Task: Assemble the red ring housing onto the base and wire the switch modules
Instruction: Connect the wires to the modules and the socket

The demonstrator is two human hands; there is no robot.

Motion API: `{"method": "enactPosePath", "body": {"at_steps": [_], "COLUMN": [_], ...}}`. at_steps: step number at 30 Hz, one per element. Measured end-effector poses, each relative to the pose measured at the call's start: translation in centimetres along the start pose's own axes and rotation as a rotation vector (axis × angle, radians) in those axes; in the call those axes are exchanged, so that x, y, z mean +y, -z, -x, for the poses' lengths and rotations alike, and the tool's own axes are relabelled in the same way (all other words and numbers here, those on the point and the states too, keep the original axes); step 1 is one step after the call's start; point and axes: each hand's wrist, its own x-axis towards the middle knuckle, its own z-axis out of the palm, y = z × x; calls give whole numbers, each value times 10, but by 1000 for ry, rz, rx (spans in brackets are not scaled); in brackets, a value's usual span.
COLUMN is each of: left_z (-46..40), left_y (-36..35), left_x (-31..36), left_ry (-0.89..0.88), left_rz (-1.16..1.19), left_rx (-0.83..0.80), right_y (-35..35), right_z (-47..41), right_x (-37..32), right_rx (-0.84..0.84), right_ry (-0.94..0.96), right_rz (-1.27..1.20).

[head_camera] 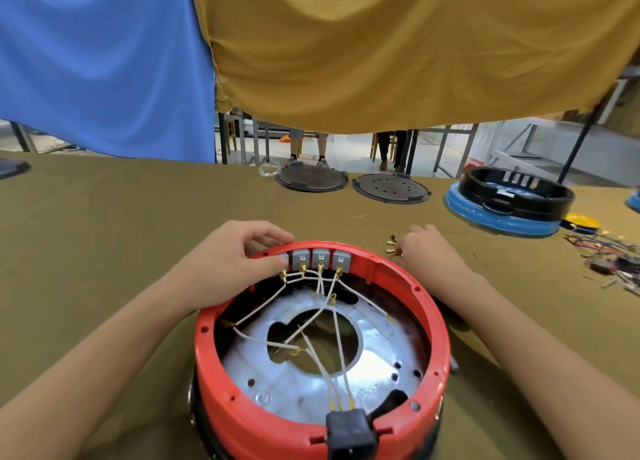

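Observation:
The red ring housing (408, 286) sits on a dark base on the olive cloth, with a shiny metal plate (377, 359) inside. Several grey switch modules (320, 257) line its far inner wall, with white wires (332, 293) and brass terminals running down from them. A black connector block (349, 428) sits at the near rim. My left hand (239, 262) grips the far left rim, thumb by the leftmost module. My right hand (427, 251) rests on the cloth behind the ring, fingertips pinching a small brass terminal (389, 250).
Two dark round discs (311, 179) (389, 187) lie at the table's far edge. A black ring on a blue base (509, 200) stands far right. Loose wires and parts (609, 258) lie at the right edge. People's legs show beyond the table under hanging cloths.

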Motion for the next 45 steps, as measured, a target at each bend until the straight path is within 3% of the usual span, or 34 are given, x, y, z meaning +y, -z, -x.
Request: {"method": "enactPosePath", "body": {"at_steps": [5, 7, 13, 18, 20, 25, 30, 35, 38, 41, 45], "left_z": [-1, -1, -1, -1, -1, 0, 0, 0, 3, 7, 6], "left_y": [0, -1, -1, -1, -1, -1, 0, 2, 6, 4, 2], "left_x": [-3, -4, -4, -2, -1, 1, 4, 8, 16, 23, 22], "left_ry": [-11, -12, -14, -4, -2, 2, 1, -42, -90, -123, -117], "left_rz": [-2, -6, -29, -36, -42, -57, -96, -60, 137, 304, 341], "left_rx": [-2, 0, 2, 1, -2, -3, -13, 65, 141, 150, 211], "right_y": [2, 4, 15, 18, 18, 32, 54, 71, 78, 78, 78], "right_z": [-2, 0, 11, 16, 14, 3, 0, 12, 31, 46, 56], "right_x": [-2, -4, -5, -15, -20, -26, -34, -49, -62, -76, -78], "right_rx": [-36, 22, 578, 786, 764, 644, 506, 333, 251, 237, 195], "right_ry": [49, 57, 98, 256, 218, -173, -260, -157, 11, 126, 185], "right_rz": [51, 40, -322, -397, -659, -1490, -1891, -1828, -1702, -1590, -1564]}}
